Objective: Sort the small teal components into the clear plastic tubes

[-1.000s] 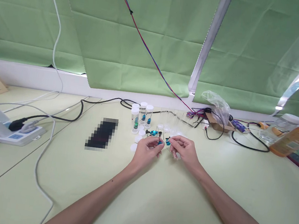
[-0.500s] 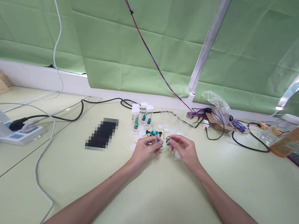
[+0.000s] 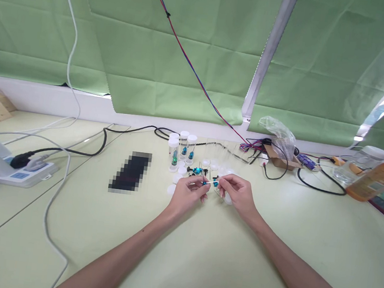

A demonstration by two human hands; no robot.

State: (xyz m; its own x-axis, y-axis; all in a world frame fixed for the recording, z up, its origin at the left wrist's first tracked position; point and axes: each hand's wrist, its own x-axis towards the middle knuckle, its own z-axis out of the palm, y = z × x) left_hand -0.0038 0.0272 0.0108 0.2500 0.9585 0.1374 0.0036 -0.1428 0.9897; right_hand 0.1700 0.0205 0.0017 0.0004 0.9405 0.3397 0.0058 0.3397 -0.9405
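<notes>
My left hand (image 3: 187, 194) and my right hand (image 3: 237, 194) meet over the pale green table (image 3: 199, 257), fingertips almost touching. Each pinches a small blue part on thin wire legs (image 3: 210, 182), held between the two hands. Just beyond them lie more small blue and black parts (image 3: 196, 170) and several white round caps (image 3: 174, 184). Three small clear vials with white lids (image 3: 181, 149) stand behind, each with a coloured part inside.
A blurred black flat object (image 3: 130, 172) lies left of my hands. A white power strip (image 3: 24, 171) with cables sits far left. Tangled wires, a small cardboard box with a plastic bag (image 3: 279, 147), a jar and an orange bottle (image 3: 378, 178) stand at the right. Green blinds hang behind.
My hands drew slightly apart half a second ago, then came back together with the small blue parts between the fingertips. Nothing else moved.
</notes>
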